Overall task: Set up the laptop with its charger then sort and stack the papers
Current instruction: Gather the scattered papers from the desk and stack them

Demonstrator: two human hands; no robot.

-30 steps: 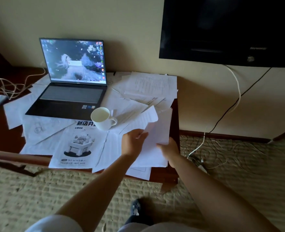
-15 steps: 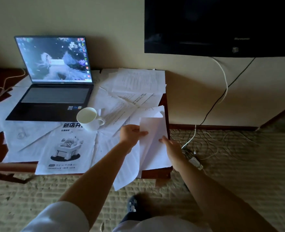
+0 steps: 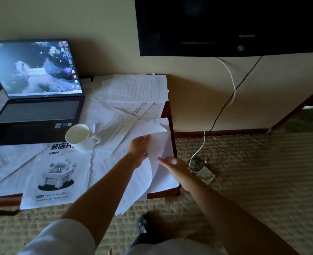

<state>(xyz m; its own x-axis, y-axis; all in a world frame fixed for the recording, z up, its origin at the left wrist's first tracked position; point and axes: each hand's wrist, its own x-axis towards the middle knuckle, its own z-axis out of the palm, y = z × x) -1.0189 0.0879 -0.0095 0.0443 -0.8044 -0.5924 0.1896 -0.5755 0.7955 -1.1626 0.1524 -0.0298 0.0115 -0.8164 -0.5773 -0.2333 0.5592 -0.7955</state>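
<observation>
Our left hand (image 3: 139, 150) has its fingers curled on a thin, limp white sheet (image 3: 142, 183) that bends and droops past the near edge of the dark wooden surface (image 3: 171, 115). Our right hand (image 3: 174, 167) lies beside it near the right edge, fingers straight on flat papers (image 3: 137, 89) fanned toward the far right corner. The open slim black laptop (image 3: 36, 107) stands at the far left, a smooth round white mug (image 3: 80, 137) just beside it.

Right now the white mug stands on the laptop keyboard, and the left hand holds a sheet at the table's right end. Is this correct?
Not quite. In the head view the white mug stands on the papers in front of the laptop, not on its keyboard. The left hand does hold a sheet at the table's right end.
</observation>
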